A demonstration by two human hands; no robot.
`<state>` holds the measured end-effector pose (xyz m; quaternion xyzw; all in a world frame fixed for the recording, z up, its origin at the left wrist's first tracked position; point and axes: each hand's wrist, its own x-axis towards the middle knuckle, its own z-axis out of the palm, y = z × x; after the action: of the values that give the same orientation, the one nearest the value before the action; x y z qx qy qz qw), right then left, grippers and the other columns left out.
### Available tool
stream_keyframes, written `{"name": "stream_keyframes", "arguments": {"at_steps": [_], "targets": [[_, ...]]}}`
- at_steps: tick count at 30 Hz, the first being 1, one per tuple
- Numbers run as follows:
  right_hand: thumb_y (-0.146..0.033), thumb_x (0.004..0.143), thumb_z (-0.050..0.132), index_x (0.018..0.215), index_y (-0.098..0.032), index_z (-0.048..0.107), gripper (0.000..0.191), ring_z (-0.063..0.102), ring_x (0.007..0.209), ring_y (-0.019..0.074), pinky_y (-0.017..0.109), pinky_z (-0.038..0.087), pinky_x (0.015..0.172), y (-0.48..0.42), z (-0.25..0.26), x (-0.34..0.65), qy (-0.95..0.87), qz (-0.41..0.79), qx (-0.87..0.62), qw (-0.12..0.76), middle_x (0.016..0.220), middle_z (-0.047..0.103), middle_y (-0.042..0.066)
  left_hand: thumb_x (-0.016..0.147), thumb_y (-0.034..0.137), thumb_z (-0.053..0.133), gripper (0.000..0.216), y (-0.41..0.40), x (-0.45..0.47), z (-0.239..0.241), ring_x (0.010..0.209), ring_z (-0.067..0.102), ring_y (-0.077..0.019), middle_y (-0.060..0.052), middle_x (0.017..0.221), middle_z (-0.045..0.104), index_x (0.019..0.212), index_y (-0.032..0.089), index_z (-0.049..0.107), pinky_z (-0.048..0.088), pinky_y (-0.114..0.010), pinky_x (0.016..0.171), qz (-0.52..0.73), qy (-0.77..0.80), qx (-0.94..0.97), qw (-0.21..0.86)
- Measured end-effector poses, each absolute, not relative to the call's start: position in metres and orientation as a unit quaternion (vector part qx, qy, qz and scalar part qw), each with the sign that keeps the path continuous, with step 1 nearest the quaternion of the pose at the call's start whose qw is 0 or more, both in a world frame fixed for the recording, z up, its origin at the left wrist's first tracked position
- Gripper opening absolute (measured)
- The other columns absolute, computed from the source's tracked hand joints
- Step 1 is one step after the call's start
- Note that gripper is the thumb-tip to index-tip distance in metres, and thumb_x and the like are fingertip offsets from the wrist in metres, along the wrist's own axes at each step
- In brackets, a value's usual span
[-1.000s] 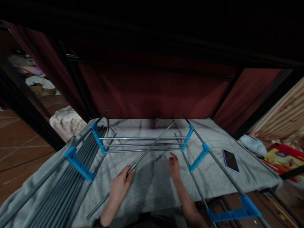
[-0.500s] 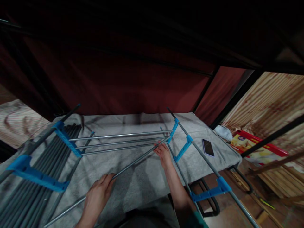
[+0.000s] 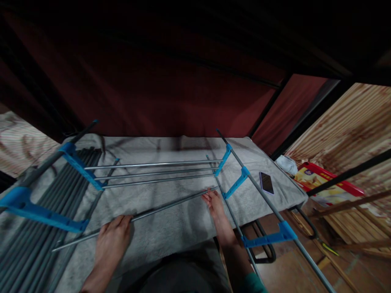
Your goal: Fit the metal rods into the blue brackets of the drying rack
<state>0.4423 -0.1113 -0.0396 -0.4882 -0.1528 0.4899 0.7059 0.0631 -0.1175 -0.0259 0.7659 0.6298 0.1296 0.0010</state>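
Note:
A loose grey metal tube [image 3: 168,206] lies slantwise across my front, gripped by both hands. My left hand [image 3: 113,236] is wrapped over it left of the middle, the tube's left end sticking out past it. My right hand [image 3: 214,200] pinches it close to the right end, beside the right-hand frame. That frame has grey poles joined by blue plastic brackets [image 3: 237,183]. On the left stands a matching frame with a blue bracket [image 3: 42,213]. Three crossbars [image 3: 155,175] join the two frames at the far brackets.
Many grey tubes [image 3: 39,203] lie bundled on the left, under the left frame. A grey blanket [image 3: 171,148] covers the surface. A phone [image 3: 266,182] rests on it at right. Beyond the edge are a red and yellow box [image 3: 324,183] and wooden slats [image 3: 351,226].
The tube's right end has come away from the far bracket, down and towards me. Its left end has risen, so the tube lies flatter. My left hand has shifted left.

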Motion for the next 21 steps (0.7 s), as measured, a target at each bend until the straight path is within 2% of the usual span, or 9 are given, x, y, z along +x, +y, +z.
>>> {"name": "stream_keyframes", "arguments": {"at_steps": [6, 11, 16, 21], "targets": [[-0.053, 0.063, 0.096, 0.076, -0.029, 0.061, 0.045, 0.075, 0.078, 0.0253, 0.047, 0.068, 0.089, -0.132, -0.053, 0.446, -0.161, 0.461, -0.519, 0.702, 0.075, 0.073, 0.001, 0.102, 0.020, 0.033, 0.048, -0.118, 0.064, -0.030, 0.104, 0.074, -0.0333, -0.014, 0.113, 0.080, 0.118, 0.017, 0.078, 0.051, -0.048, 0.100, 0.100, 0.635, 0.766, -0.005], [-0.055, 0.061, 0.095, 0.073, -0.026, 0.057, 0.048, 0.075, 0.078, 0.0222, 0.042, 0.067, 0.086, -0.147, -0.062, 0.455, -0.154, 0.457, -0.536, 0.693, 0.075, 0.071, -0.002, 0.099, 0.016, 0.039, 0.043, -0.124, 0.068, -0.025, 0.108, 0.072, -0.0343, -0.016, 0.113, 0.079, 0.116, 0.016, 0.078, 0.049, -0.049, 0.104, 0.089, 0.648, 0.756, 0.021], [-0.045, 0.068, 0.091, 0.084, -0.026, 0.067, 0.035, 0.076, 0.075, 0.0186, 0.035, 0.068, 0.080, -0.159, -0.079, 0.476, -0.130, 0.437, -0.548, 0.701, 0.079, 0.074, -0.002, 0.100, 0.010, 0.038, 0.044, -0.132, 0.072, -0.015, 0.110, 0.071, -0.0325, -0.016, 0.111, 0.078, 0.112, 0.018, 0.079, 0.045, -0.048, 0.109, 0.086, 0.663, 0.743, 0.039], [-0.037, 0.074, 0.087, 0.085, -0.025, 0.070, 0.023, 0.075, 0.071, 0.0173, 0.037, 0.068, 0.084, -0.161, -0.091, 0.493, -0.139, 0.436, -0.539, 0.707, 0.080, 0.076, -0.002, 0.097, 0.008, 0.043, 0.039, -0.139, 0.068, -0.016, 0.109, 0.070, -0.0309, -0.014, 0.109, 0.076, 0.110, 0.021, 0.077, 0.045, -0.049, 0.111, 0.106, 0.681, 0.724, 0.037]]}}
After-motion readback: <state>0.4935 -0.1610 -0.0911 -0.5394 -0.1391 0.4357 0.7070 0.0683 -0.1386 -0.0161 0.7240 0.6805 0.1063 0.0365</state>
